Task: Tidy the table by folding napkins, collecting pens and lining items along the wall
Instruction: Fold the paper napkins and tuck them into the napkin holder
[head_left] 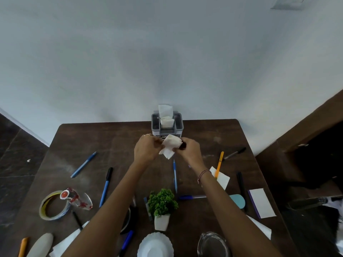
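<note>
Folding is in hand: the left hand [146,150] and right hand [189,150] each pinch a side of one white napkin [171,143], fingers curled onto it, just above the desk [111,138] near the middle of its far edge. The napkin is doubled over and hangs skewed, its long axis running from upper right down to lower left, a loose corner pointing toward the near edge. The holder [167,127] stands straight beyond the hands at the far edge, against the wall [167,62], with other napkins [166,115] upright in it. The held one overlaps its front face, so I cannot tell whether they touch. Both hands are about equally near it. The coming move looks short and forward: square the napkin to the holder's left-to-right slot, then lift it in. A blue pen [83,164] toward the left edge and an orange pen [219,164] toward the right lie loose.
</note>
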### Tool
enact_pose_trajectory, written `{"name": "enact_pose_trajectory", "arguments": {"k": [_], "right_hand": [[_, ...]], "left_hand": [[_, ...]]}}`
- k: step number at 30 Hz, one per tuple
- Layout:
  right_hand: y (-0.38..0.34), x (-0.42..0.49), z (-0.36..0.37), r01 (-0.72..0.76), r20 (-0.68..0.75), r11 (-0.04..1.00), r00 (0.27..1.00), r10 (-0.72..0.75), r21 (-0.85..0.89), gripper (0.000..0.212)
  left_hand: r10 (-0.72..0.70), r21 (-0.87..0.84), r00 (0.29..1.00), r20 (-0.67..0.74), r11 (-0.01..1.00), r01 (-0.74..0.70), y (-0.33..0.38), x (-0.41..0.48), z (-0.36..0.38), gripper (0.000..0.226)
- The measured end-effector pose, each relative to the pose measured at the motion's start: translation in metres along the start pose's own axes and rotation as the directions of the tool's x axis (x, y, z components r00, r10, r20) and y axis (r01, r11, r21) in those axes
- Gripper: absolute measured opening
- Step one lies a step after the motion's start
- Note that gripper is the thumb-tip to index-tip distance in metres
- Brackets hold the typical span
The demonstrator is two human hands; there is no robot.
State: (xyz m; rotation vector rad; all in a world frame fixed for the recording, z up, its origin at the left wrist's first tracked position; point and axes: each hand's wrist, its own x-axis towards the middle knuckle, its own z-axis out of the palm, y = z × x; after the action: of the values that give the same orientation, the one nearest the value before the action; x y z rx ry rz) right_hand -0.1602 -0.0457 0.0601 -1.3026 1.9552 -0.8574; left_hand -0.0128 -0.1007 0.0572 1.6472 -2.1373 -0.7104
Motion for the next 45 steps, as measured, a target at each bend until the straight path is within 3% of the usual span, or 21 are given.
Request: {"name": "enact_pose_trajectory", "arguments": {"k": [4,11,17,23,29,37,41,45], "right_hand": [[-0.005,0.033,-0.007,0.008,0.032,1.0,0.999,-0.009,0.025,0.049],[-0.005,0.094,-0.004,0.126,0.054,0.964,0.992,-0.117,-0.236,0.028],[0.003,0.122,0.008,0.262,0.079,0.878,0.965,-0.252,-0.4,0.019],[0.011,0.132,0.015,0.316,0.106,0.809,0.947,-0.305,-0.495,0.024],[0.018,0.136,0.025,0.335,0.117,0.633,0.925,-0.361,-0.698,0.033],[0.015,0.135,0.03,0.272,0.092,0.706,0.955,-0.282,-0.654,0.033],[0.013,0.129,0.027,0.183,-0.005,0.777,0.972,-0.234,-0.603,0.033],[0.013,0.128,0.03,0.132,-0.033,0.737,0.978,-0.205,-0.663,0.034]], "left_hand": [[-0.022,-0.074,0.998,-0.052,0.997,0.019,0.003,0.026,-0.001,0.019],[-0.069,-0.065,0.995,-0.078,0.996,0.064,0.004,0.067,0.006,0.02],[-0.047,0.061,0.996,-0.073,0.997,0.051,-0.003,0.093,0.018,0.02],[-0.027,0.224,0.998,-0.064,0.974,0.04,-0.01,0.101,0.03,0.019],[0.02,0.372,1.0,-0.015,0.928,-0.013,-0.013,0.106,0.037,0.023],[0.05,0.363,0.998,-0.035,0.931,-0.034,-0.013,0.107,0.037,0.026],[0.055,0.404,0.998,-0.01,0.914,-0.046,-0.009,0.109,0.038,0.025],[0.027,0.451,0.999,0.026,0.892,-0.036,-0.009,0.107,0.042,0.027]]}}
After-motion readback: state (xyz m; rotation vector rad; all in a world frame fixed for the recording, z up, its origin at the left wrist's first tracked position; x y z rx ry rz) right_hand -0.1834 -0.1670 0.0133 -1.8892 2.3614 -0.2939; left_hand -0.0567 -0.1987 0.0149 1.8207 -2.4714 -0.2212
